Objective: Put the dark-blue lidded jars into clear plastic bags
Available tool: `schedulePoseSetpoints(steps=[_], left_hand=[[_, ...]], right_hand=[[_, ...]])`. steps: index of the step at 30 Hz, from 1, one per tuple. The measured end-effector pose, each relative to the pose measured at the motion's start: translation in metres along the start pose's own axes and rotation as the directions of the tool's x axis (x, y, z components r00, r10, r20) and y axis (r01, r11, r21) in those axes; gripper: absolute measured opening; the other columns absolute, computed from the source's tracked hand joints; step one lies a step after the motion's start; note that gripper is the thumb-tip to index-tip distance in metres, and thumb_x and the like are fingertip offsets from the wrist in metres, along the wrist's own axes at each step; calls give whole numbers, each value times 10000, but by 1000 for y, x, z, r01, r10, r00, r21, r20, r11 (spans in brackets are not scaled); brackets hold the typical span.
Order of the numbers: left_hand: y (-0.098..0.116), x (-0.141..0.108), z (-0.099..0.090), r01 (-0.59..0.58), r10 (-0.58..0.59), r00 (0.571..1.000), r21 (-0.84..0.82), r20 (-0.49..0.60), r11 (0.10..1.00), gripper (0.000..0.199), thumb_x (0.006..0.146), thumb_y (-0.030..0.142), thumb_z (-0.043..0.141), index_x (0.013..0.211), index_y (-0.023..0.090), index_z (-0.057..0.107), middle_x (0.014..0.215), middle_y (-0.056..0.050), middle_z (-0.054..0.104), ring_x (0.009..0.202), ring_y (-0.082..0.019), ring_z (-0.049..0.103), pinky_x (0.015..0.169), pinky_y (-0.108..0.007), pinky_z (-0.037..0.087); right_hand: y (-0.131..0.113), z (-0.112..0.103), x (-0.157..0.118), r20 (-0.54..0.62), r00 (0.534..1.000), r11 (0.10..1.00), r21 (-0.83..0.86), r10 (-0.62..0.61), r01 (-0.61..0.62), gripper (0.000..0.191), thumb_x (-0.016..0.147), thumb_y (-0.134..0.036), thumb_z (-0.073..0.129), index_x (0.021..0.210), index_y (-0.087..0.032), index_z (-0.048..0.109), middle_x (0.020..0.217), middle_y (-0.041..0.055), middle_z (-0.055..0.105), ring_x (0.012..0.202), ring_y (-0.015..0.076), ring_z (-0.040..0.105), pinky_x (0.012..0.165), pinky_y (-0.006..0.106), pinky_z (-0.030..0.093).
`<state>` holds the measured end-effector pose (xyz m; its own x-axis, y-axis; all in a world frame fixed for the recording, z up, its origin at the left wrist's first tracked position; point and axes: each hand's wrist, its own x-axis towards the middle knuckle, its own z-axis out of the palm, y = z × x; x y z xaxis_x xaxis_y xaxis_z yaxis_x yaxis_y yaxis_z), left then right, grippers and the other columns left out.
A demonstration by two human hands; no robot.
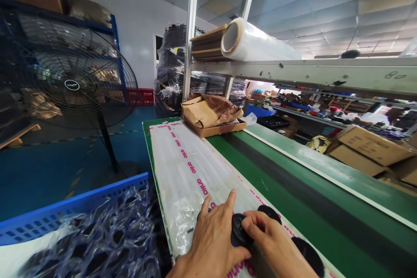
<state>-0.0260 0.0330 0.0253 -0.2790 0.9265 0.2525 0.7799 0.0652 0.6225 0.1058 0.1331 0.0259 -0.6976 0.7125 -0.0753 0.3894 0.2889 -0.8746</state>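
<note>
A black round disc-shaped part (240, 229) is between my two hands, above the plastic-covered strip of the bench. My right hand (276, 241) pinches its right edge between thumb and fingertips. Spread over the strip, my left hand (215, 236) has its fingers stretched out and its thumb beside the lower edge of this disc; whether the thumb touches it I cannot tell. Another dark piece is mostly hidden behind the left fingers. Close to the right hand lie two more black discs, one just beyond it (269, 213) and one to its right (308, 254).
At the left stands a blue crate (74, 202) full of dark parts in clear plastic bags (114, 234). A green conveyor belt (293, 191) runs along the right. A carton with brown paper (213, 115) sits at the far end. Beyond the crate is a large fan (78, 78).
</note>
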Motion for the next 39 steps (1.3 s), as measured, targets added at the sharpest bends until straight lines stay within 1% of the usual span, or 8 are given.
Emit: schedulePoseSetpoints(steps=[6,11,14,19,25,30,39], left_hand=[[1,1,-2,14,-14,1000,14,18,1000,1191,576,182,934,1535,112,232,1212,-134,701,1159,-259,641,1220,-556,216],[4,1,-6,29,-30,999,21,39,999,1205,568,175,948,1536,113,233,1200,-120,706,1175,-251,634,1224,-545,211],[6,0,-8,48,-48,997,13,53,999,1215,562,170,951,1539,119,230,1186,-106,713,1171,-246,636,1226,-544,206],[7,2,-11,54,-54,996,6,70,999,1180,587,149,930,1541,115,235,1179,-102,715,1161,-244,641,1229,-541,197],[5,1,-9,39,-38,998,-11,57,999,1179,589,162,927,1544,123,237,1156,-94,725,1150,-248,646,1232,-534,191],[3,0,-8,30,-30,998,-4,56,1000,1173,585,160,928,1539,115,247,1155,-95,724,1142,-249,650,1231,-545,188],[0,0,-4,6,-6,1000,18,29,1000,1186,571,161,935,1534,118,244,1134,-100,729,1117,-254,663,1221,-560,217]], right_hand=[[-5,-1,2,7,999,999,-12,38,-38,396,855,-590,499,710,-221,495,729,-4,501,696,196,421,664,335,326],[-8,-4,1,40,997,998,-2,61,-61,404,841,-604,486,728,-217,505,727,-10,490,684,190,425,653,329,325],[-9,-5,1,57,997,998,-33,53,-52,399,847,-595,476,715,-219,500,719,-10,489,675,188,423,638,324,324],[-4,-1,3,-19,1000,995,-95,23,-25,374,844,-560,470,689,-221,507,734,10,539,687,201,469,648,327,352],[-3,1,3,-59,998,992,-128,13,-20,353,838,-542,477,673,-231,510,723,16,559,698,214,495,637,325,357],[-3,2,3,-70,998,989,-144,8,-18,326,824,-516,460,694,-226,532,740,22,568,703,219,508,654,338,366],[2,4,4,-82,997,989,-144,5,-16,328,824,-526,446,736,-228,549,795,37,603,745,235,533,700,364,407]])
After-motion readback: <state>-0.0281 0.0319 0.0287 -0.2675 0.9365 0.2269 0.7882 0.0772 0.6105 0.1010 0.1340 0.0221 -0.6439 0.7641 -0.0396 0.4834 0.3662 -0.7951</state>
